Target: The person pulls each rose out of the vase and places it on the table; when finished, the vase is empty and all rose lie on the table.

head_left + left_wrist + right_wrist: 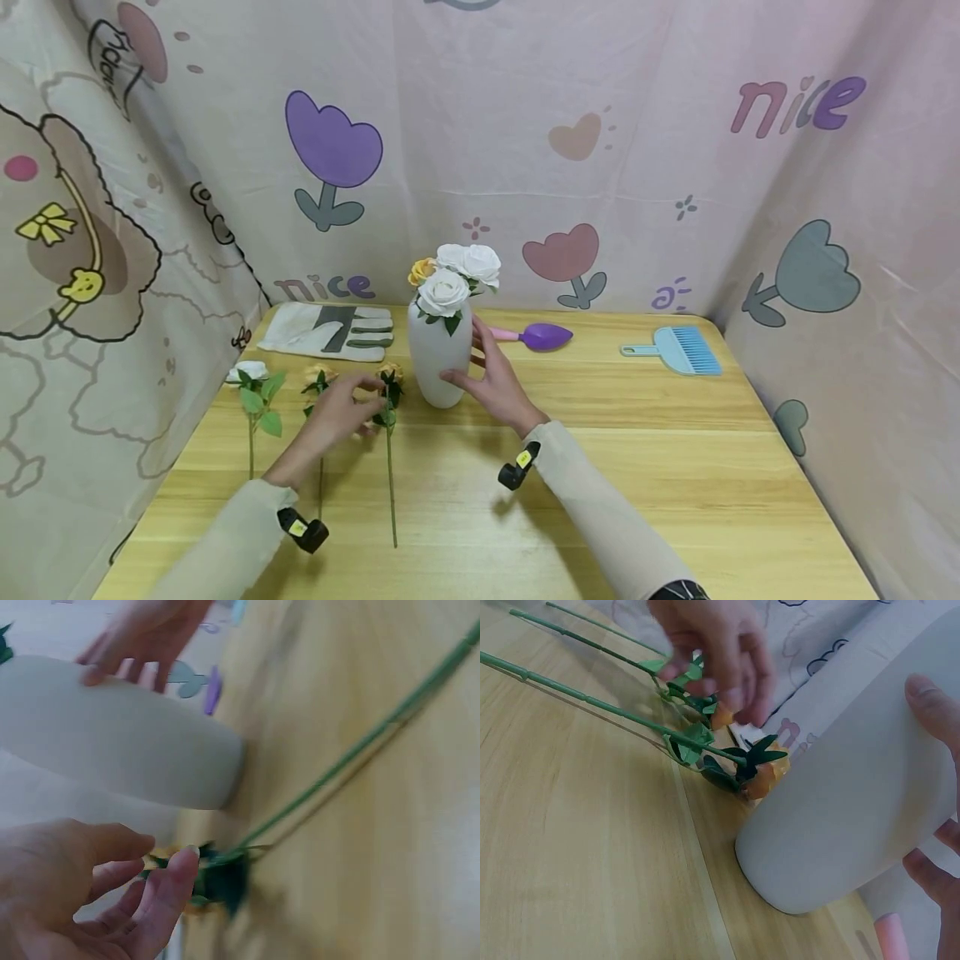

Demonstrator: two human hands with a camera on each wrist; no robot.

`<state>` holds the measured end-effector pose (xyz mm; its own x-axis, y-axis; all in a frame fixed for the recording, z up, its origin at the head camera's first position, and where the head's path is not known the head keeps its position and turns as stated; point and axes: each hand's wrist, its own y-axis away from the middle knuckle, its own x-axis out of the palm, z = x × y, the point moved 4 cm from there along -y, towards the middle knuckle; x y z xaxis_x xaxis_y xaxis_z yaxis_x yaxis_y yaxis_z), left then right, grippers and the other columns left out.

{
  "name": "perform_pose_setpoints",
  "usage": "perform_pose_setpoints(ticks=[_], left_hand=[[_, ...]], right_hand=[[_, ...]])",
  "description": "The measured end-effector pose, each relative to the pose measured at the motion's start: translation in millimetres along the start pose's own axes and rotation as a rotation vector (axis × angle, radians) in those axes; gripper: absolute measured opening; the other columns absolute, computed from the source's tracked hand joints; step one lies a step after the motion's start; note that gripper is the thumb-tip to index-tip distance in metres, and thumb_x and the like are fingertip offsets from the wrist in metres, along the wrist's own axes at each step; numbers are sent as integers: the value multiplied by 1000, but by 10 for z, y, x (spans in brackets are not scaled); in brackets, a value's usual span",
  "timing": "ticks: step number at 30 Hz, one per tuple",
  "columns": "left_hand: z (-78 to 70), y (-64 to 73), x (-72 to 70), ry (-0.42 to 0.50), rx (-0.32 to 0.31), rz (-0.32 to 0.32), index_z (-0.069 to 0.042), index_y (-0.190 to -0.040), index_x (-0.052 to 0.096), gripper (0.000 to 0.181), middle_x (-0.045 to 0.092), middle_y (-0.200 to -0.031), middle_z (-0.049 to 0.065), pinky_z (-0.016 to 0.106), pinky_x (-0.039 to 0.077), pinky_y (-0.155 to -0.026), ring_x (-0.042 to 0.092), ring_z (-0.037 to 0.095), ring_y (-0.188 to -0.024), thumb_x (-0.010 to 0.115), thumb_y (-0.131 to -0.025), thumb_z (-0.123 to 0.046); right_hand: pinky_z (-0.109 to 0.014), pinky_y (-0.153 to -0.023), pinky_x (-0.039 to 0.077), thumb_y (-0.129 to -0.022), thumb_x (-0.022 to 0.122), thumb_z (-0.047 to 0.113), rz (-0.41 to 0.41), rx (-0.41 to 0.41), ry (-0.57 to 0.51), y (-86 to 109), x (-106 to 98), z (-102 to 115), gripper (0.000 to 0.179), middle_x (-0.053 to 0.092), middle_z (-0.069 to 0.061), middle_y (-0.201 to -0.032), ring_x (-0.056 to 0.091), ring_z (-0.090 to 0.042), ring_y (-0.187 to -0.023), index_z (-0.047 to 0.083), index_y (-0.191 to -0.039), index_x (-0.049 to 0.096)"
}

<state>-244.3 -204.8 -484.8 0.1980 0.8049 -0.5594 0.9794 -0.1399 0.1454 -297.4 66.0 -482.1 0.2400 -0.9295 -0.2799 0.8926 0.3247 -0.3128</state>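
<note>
A white vase [431,358] stands upright toward the back of the table. My right hand [501,385] grips its right side, thumb on the front and fingers round behind. Several white roses [444,293] and one yellow rose [421,271] show above its mouth. To the vase's left, my left hand [343,410] hovers with loosely bent fingers close to a loose yellow rose [767,777]; the right wrist view shows a gap below the fingers. That rose's long green stem [391,483] points toward the front edge.
Farther left lie another yellow rose [319,373] and a white rose [250,372] with green leaves. A pair of work gloves [300,332] rests at the back left. Behind the vase is a purple trowel [546,337]; a blue brush [684,350] lies at the right.
</note>
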Motion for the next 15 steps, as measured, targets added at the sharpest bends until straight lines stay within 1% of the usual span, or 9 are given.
perform_pose_setpoints(ticks=[1, 2, 4, 7, 9, 10, 11, 13, 15], left_hand=[[-39, -12, -49, 9, 17, -10, -1, -149, 59, 44, 59, -149, 27, 44, 68, -76, 79, 32, -77, 67, -109, -19], [-83, -24, -101, -2, 40, -27, -3, -149, 59, 44, 59, -150, 25, 43, 67, -79, 80, 33, -82, 67, -110, -22], [-179, -53, -198, -12, 104, -58, -7, -150, 60, 45, 61, -149, 21, 44, 66, -85, 79, 34, -99, 66, -111, -28], [-332, -109, -284, -8, 230, -73, -11, -154, 58, 48, 57, -155, 17, 55, 62, -101, 68, 38, -127, 66, -111, -32], [-430, -147, -288, 24, 305, -44, -11, -161, 51, 55, 52, -162, 17, 62, 55, -112, 57, 41, -142, 67, -111, -29], [-472, -168, -275, 49, 328, -19, -11, -164, 46, 61, 47, -166, 18, 65, 51, -117, 52, 43, -147, 68, -110, -27], [-506, -188, -258, 72, 344, 0, -11, -167, 41, 67, 43, -169, 18, 67, 46, -121, 48, 44, -151, 70, -109, -26], [-560, -231, -212, 122, 355, 32, -15, -172, 30, 79, 35, -175, 18, 67, 41, -125, 40, 45, -156, 73, -106, -23], [-607, -274, -159, 164, 358, 44, -19, -175, 21, 90, 28, -178, 17, 67, 37, -128, 34, 45, -160, 76, -104, -21]], right_hand=[[-57, -123, 49, -97, 86, 24, 0, 0, 1, 0, -1, 0, 102, 37, 1, -175, 44, -37, -156, 38, -173, 20], [-57, -123, 49, -97, 86, 24, 0, 0, 2, -1, -2, -1, 101, 37, 1, -175, 44, -37, -156, 38, -173, 20], [-57, -123, 48, -97, 86, 24, 2, 0, 1, -1, -2, 2, 101, 37, 1, -175, 44, -37, -157, 38, -173, 20], [-57, -124, 48, -97, 86, 24, 2, 3, 3, -2, -4, 1, 102, 37, 2, -175, 44, -37, -157, 39, -173, 20], [-57, -124, 48, -97, 86, 24, 2, 6, 2, 1, -7, 4, 102, 37, 2, -175, 44, -36, -157, 40, -173, 20], [-57, -124, 48, -97, 86, 24, 2, 7, 3, 1, -8, 4, 102, 37, 2, -174, 44, -35, -157, 41, -173, 19], [-57, -124, 48, -97, 86, 24, 2, 8, 3, 3, -9, 5, 102, 38, 2, -174, 44, -35, -157, 41, -173, 19], [-58, -124, 48, -97, 86, 24, 6, 6, 0, 5, -9, 8, 102, 37, 2, -174, 44, -35, -157, 41, -173, 19], [-59, -123, 48, -98, 85, 25, 8, 5, 0, 6, -9, 13, 102, 37, 2, -174, 44, -36, -157, 42, -173, 18]])
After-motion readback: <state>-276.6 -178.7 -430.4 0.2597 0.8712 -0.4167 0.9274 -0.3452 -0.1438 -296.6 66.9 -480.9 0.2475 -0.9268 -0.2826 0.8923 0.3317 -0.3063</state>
